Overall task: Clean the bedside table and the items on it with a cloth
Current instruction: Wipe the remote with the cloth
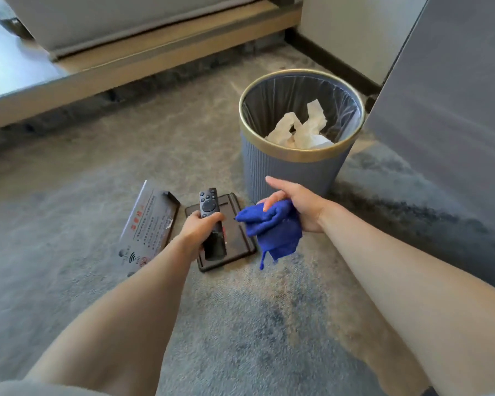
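Note:
My left hand (199, 227) grips a black remote control (207, 202) around its middle, buttons facing up, just above a dark rectangular tray (240, 244) that lies on the carpet. My right hand (295, 204) holds a bunched blue cloth (272, 230) to the right of the remote, a loose corner of it hanging down. A grey printed sign card on a dark stand (149, 224) lies flat on the carpet left of the tray. The bedside table itself is not clearly in view.
A grey ribbed waste bin (295, 167) with a gold rim and crumpled white tissues stands just behind my right hand. A bed base with a wooden plinth (143, 52) runs along the top left. A grey upholstered panel (446, 110) rises at the right.

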